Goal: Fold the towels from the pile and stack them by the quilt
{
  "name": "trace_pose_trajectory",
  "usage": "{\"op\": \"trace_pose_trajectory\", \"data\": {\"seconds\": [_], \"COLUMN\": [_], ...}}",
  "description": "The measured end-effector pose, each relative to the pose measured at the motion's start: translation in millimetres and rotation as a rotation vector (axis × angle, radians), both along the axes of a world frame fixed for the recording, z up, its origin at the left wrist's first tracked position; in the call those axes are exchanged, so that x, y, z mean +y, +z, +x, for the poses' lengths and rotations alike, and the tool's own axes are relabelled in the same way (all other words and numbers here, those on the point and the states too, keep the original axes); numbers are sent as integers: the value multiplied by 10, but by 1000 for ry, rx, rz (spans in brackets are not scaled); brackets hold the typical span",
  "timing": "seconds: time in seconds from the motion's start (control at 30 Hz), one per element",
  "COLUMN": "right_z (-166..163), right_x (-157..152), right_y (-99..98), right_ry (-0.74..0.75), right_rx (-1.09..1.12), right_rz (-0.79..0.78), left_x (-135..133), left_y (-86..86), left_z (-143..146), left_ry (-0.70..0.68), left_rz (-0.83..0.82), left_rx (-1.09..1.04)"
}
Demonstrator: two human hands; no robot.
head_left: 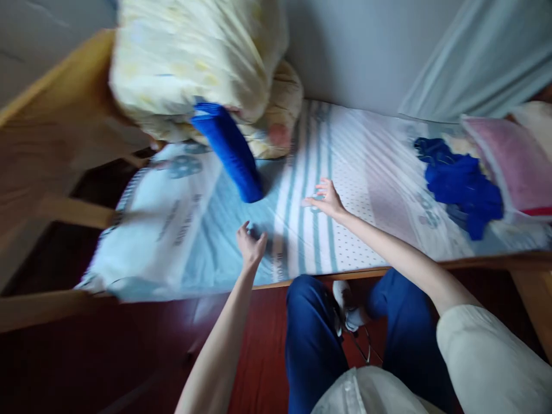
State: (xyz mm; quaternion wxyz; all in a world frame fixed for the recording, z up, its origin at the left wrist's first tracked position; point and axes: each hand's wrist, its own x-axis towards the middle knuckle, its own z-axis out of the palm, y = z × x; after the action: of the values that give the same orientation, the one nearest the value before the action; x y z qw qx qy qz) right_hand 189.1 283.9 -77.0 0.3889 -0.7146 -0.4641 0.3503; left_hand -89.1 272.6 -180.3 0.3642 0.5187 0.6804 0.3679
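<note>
Gently steady the folded blue cloth (228, 150); left hand (251, 244), near the bed's (353, 233) front edge, and right hand (328, 198) are half-spread, empty.

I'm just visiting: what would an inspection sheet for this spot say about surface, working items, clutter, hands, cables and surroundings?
Surface: patterned bed sheet, wrinkled in places.
Working items: folded blue cloth, tilted near the pale yellow bedding; whether they touch is unclear.
Clutter: crumpled blue clothes beside a pink pillow.
Hands: left hand and right hand both open, fingers curved, holding nothing visible.
Cables: thin loops near a shoe; too unclear to identify.
Surroundings: wooden frame, grey wall, hanging curtain, reddish floor.
</note>
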Motion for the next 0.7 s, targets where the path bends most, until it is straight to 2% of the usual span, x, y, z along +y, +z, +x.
{"op": "trace_pose_trajectory", "data": {"seconds": [0.1,0.2,0.27,0.37,0.5,0.6,0.7], "right_z": [667,1409,1892,2535,3204,3627,4064], "right_x": [-765,-1494,-1925,-2441,-2843,-2913,-2797], "right_y": [-42,-61,-68,-83,-128,-185,-239], "right_ry": [-131,-355,-528,-756,-922,-945,-889], "right_rx": [40,98,123,144,208,211,57], "right_rz": [-122,-161,-143,-119,-97,-88,-76], "left_x": [-713,-1473,-1856,-2098,-2036,-1995,-2003], "left_y": [71,241,363,482,535,572,646], "left_z": [267,565,713,829,847,832,843], "left_ry": [-313,-709,-824,-827,-781,-708,-630], "left_rz": [54,-12,28,109,100,57,-58], "left_rx": [108,232,409,599,638,625,660]}}
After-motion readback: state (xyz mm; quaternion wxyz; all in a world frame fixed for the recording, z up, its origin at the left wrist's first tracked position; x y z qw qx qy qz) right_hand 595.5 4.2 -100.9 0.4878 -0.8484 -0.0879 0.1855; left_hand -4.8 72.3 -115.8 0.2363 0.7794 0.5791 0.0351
